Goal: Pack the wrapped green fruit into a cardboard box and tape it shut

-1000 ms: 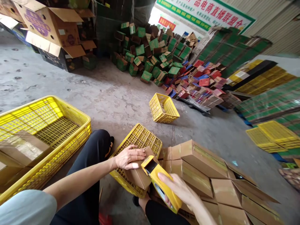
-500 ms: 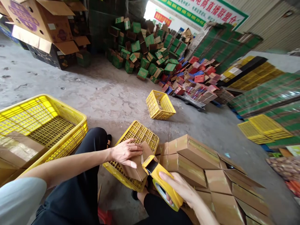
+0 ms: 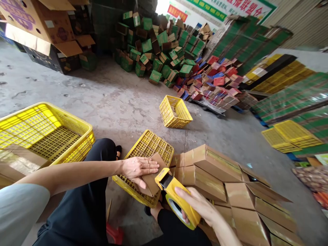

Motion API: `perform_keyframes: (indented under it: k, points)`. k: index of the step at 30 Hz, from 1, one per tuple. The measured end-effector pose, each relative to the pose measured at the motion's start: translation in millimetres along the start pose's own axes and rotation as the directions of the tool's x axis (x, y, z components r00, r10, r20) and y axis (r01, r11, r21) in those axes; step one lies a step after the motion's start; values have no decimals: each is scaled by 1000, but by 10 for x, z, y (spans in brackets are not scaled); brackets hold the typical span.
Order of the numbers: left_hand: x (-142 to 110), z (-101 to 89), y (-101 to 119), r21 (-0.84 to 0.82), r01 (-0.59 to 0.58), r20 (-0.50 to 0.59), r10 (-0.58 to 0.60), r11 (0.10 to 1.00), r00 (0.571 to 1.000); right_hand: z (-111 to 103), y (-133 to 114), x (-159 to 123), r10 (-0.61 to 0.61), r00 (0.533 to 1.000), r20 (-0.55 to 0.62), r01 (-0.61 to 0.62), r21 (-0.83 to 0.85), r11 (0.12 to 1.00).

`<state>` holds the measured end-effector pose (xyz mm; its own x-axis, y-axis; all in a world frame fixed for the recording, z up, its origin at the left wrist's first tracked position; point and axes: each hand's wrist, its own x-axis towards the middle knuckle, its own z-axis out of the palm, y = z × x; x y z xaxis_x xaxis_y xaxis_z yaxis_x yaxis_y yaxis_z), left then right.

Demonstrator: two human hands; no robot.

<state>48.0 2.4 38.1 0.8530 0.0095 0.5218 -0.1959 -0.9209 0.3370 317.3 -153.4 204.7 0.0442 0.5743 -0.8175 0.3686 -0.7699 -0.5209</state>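
Observation:
Between my knees a yellow plastic crate lies with its grid face up, and a small brown cardboard box rests on it. My left hand is flat on the box's top, fingers stretched out. In my right hand is a yellow tape dispenser loaded with a roll of tape. The dispenser's head is at the right side of the box; whether it touches the cardboard I cannot tell.
Several brown boxes are stacked to my right. A large yellow crate holding a taped carton is at my left. Ahead stands a smaller yellow crate; beyond it lie heaps of green boxes and red boxes.
My left hand has moved slightly right and flattened over the top of the box. The tape dispenser has stayed in nearly the same place. The view has shifted a little.

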Motion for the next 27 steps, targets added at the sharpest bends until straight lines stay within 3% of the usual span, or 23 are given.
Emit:
perform_keyframes:
  k: [4, 12, 19, 27]
  points:
    - [-8, 43, -19, -21, 12, -36, -13, 1000, 999, -37, 75, -2, -15, 1000, 17, 16, -21, 1000]
    - [14, 33, 37, -29, 67, -39, -68, 997, 997, -90, 339, -154, 35, 994, -106, -34, 9, 999]
    - [155, -97, 181, 64, 48, 17, -49, 997, 999, -57, 373, -118, 10, 994, -111, -10, 6, 1000]
    - [330, 21, 325, -19, 5, 29, -5, 1000, 1000, -85, 364, -128, 15, 998, -67, -17, -25, 1000]
